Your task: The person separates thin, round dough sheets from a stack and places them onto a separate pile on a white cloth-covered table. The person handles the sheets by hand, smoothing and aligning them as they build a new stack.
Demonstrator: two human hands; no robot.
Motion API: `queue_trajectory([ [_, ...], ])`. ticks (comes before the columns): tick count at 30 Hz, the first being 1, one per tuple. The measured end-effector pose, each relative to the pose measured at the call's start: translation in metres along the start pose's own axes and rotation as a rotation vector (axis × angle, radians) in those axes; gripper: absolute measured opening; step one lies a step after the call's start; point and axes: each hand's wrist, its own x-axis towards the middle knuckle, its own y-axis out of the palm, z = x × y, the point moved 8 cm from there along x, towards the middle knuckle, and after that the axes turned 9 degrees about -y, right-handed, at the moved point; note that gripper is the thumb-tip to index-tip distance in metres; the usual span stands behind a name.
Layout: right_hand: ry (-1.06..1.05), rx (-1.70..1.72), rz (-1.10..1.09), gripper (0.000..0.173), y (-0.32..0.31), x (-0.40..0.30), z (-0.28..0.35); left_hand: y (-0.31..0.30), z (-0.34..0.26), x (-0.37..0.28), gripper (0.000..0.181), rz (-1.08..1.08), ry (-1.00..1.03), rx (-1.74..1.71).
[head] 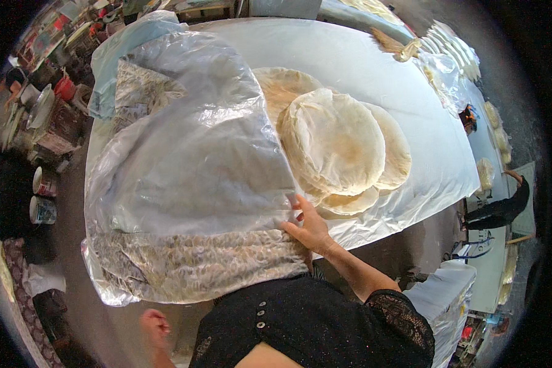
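My right hand (309, 226) is at the near right edge of a clear plastic sheet (202, 179), with the thumb and fingers on either side of that edge. The sheet bulges over the left half of a covered table (423, 133), and a patterned cloth (193, 257) shows beneath and in front of it. Just beyond my right hand is an overlapping pile of large, round, thin flatbread-like sheets (338, 142), cream with light brown patches. Part of the pile lies behind the plastic's edge. My left hand (155, 324) hangs below the table edge, blurred, its fingers curled around nothing visible.
A straw brush (388, 42) and crumpled clear plastic (444, 78) lie along the far right edge. Buckets (43, 210) stand on the floor at left, near stacked clutter (57, 126). Another person (501, 209) is at right. A white-covered stand (446, 294) is close on my right.
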Motion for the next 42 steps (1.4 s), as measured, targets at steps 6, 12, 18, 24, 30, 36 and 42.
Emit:
queue_trajectory([
  [6,0.230,0.467,0.087,0.075,0.018,-0.014,-0.048,0.080,-0.210,-0.029,0.011,0.075,0.471,0.180],
  [12,-0.223,0.925,0.331,0.051,0.074,0.014,0.061,0.295,-0.314,0.011,0.086,0.413,0.500,0.781],
  [18,-0.647,0.240,0.394,0.037,0.126,0.032,0.197,0.374,-0.381,0.058,0.078,0.032,0.844,1.408],
  [24,-0.726,0.570,0.459,0.031,0.123,0.031,0.226,0.244,-0.455,0.065,0.060,0.163,1.390,0.539],
  [30,-1.053,0.335,0.118,0.035,0.101,0.040,0.242,-0.048,-0.426,0.167,0.055,-0.440,0.843,0.213],
  [36,-1.100,0.140,-0.025,0.047,0.133,0.067,0.254,-0.149,-0.341,0.263,0.051,-0.363,0.273,0.548],
  [42,-1.006,-0.316,-0.130,0.037,0.170,0.174,0.248,0.055,-0.407,0.182,0.062,-0.218,0.850,0.833],
])
